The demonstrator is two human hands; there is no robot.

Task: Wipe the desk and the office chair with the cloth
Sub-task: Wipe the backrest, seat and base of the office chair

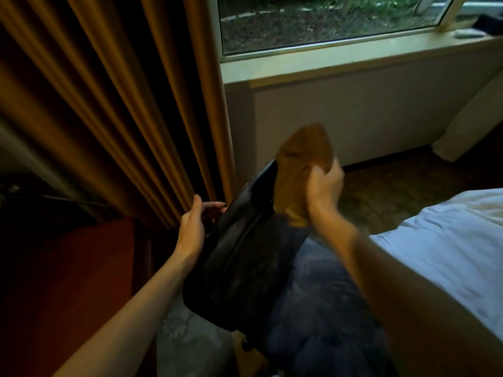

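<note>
Curtain [109,104]: heavy ochre folds hang just beside the chair's far edge on your left; you have little slack there, so keep strokes short on that side.
Bed [449,240]: its white sheet runs along your right forearm, closing in that flank; the open room lies ahead, toward the wall under the window [326,20].
Floor [394,197]: dark patterned carpet shows between chair and wall, the one clear lane for swinging your elbow.
Office chair [245,254]: the black padded part stands tilted between your arms, one long edge toward the curtain, the upper end under the cloth. Which part of the chair it is cannot be told.
Bench [68,281]: the reddish surface at lower left may be the desk; too dark to say.
Left hand [193,227]: your grip lies on the chair's curtain-side edge, fingers curled over it, steadying. Keep it braced so the pad does not swivel.
Right hand [324,186]: your grip is closed on the cloth, blurred.
Cloth [302,161]: tan, bunched, pressed at the chair's upper end. It looks like the chair pass is under way; flatten the cloth and work downward along the seam.
</note>
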